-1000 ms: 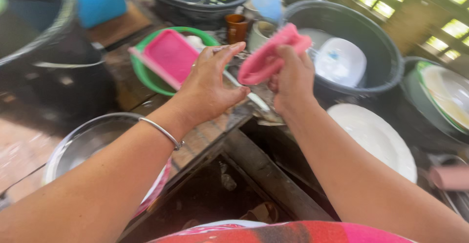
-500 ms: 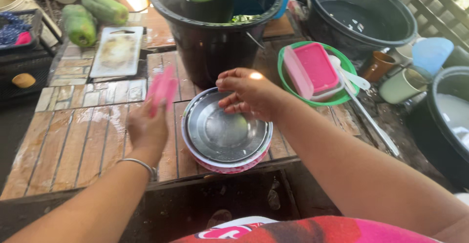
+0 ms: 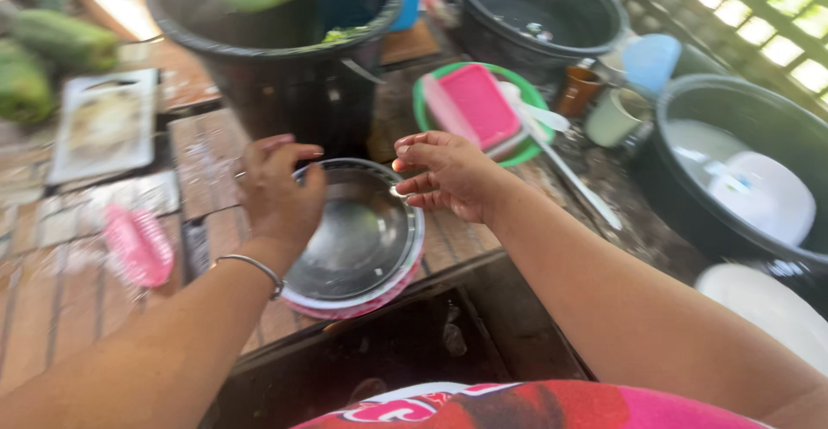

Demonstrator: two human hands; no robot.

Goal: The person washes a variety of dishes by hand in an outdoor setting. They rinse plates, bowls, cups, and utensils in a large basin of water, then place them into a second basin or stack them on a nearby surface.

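Both my hands are over the metal bowl (image 3: pixel 358 231), and neither grips anything. My left hand (image 3: pixel 280 192) hangs over the bowl's rim at nine o'clock, fingers curled down and loose, empty, wearing a thin silver bangle (image 3: pixel 252 269) at the wrist. My right hand (image 3: pixel 448 175) is at the rim's two o'clock, fingers half spread and bent, also empty; I cannot tell whether the fingertips touch the rim or hover just above it.

The bowl sits at the near edge of the wooden slat table (image 3: pixel 207 149), right in front of me, nested on a pink-rimmed basin (image 3: pixel 362 306) that shows only as a band under it. It is round, shallow and shiny grey, wet-looking inside, with no food visible in it. With one hand on each side of the rim, I am placed to take it evenly.

At nine o'clock from the bowl, well apart on the table, lies a pink scrubber (image 3: pixel 138 246), flat on the slats within easy reach. At twelve o'clock stands a big black tub (image 3: pixel 276 58) just beside the bowl. At two o'clock a green plate (image 3: pixel 526 149) carries a pink rectangular tray (image 3: pixel 479 106) and a white ladle (image 3: pixel 561 166). At three o'clock another black tub (image 3: pixel 742 179) holds water and a white dish (image 3: pixel 772 196).
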